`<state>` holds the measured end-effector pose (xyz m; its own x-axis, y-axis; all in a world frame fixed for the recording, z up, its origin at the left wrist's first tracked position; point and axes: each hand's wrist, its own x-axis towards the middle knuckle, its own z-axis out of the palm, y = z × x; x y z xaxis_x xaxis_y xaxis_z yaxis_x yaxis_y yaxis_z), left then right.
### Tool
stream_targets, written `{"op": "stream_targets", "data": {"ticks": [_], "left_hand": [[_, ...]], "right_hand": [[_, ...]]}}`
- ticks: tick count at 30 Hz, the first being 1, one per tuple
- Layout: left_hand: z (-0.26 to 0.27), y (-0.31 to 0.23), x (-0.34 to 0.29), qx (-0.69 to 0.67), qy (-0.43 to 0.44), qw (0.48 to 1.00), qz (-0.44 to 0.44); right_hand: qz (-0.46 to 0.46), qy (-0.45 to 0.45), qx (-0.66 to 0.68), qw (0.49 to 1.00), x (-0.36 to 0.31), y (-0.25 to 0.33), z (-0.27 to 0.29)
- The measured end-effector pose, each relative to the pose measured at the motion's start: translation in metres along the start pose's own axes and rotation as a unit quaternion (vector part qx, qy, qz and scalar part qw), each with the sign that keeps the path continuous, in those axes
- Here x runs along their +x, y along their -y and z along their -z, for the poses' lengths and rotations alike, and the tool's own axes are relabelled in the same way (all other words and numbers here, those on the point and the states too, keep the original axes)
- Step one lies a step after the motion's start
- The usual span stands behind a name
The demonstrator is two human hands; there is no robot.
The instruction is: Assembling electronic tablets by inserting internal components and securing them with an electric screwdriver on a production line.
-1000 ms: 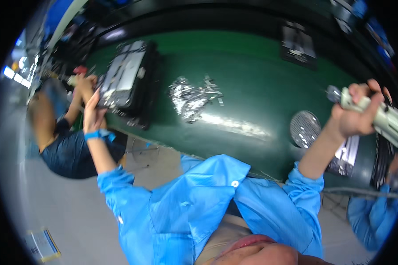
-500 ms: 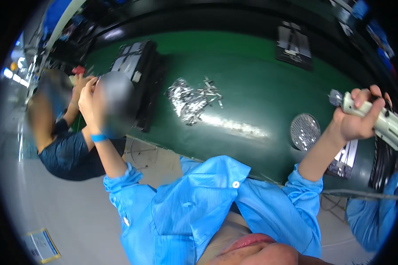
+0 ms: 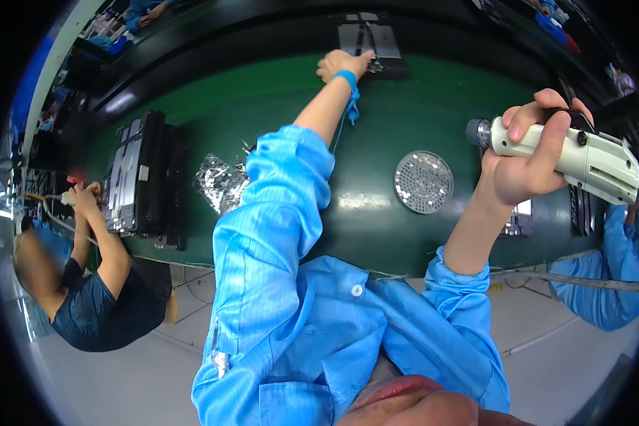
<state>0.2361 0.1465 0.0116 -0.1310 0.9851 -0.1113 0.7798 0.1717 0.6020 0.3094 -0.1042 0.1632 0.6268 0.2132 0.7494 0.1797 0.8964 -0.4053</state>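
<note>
My left hand (image 3: 344, 65) reaches across to the far side of the table. Its bent fingers close at the near left corner of a flat black-and-silver panel-like unit (image 3: 385, 44); the fingertips are partly hidden. A blue wrist strap (image 3: 348, 79) circles that wrist. On the right, my right hand (image 3: 529, 153) is wrapped round a pale electric screwdriver (image 3: 600, 162), held above the table with its dark nose pointing left. Between my arms lies a round dish (image 3: 424, 182) dotted with small shiny pieces.
A stack of similar black-and-silver units (image 3: 136, 177) stands on the green table (image 3: 362, 238) at left. Small silvery strips in a clear bag (image 3: 219, 186) lie partly behind my left sleeve. A co-worker (image 3: 106, 298) sits at left; another person's blue sleeve (image 3: 600, 287) shows at right.
My left hand has swung from the stack at left over to the unit at the far side. My right hand still holds the electric screwdriver. The whole view has shifted.
</note>
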Motion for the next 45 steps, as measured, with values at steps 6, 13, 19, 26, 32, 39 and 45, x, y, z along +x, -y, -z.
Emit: {"op": "stream_targets", "data": {"ticks": [6,13,19,26,32,39,45], "left_hand": [[-0.025,0.039,0.123,-0.093,0.143,0.985,-0.014],[0.017,0.029,0.042,-0.404,0.405,0.817,-0.067],[0.125,0.129,-0.136,-0.594,0.297,0.747,-0.02],[0.137,0.241,-0.266,-0.554,0.235,0.797,0.049],[0.139,0.259,-0.282,-0.289,0.176,0.926,-0.165],[0.137,0.253,-0.266,-0.197,0.07,0.94,-0.269],[0.135,0.255,-0.264,-0.17,0.062,0.94,-0.291]], "right_hand": [[-0.121,0.095,-0.015,0.988,-0.04,0.002,0.038],[-0.185,0.113,-0.06,0.974,-0.083,-0.021,0.071],[-0.18,0.122,-0.054,0.975,-0.1,-0.028,0.069],[-0.17,0.123,-0.072,0.975,-0.119,-0.036,0.079],[-0.175,0.116,-0.09,0.974,-0.126,-0.035,0.085],[-0.18,0.105,-0.086,0.974,-0.129,-0.038,0.08],[-0.176,0.119,-0.088,0.973,-0.129,-0.039,0.082]]}}
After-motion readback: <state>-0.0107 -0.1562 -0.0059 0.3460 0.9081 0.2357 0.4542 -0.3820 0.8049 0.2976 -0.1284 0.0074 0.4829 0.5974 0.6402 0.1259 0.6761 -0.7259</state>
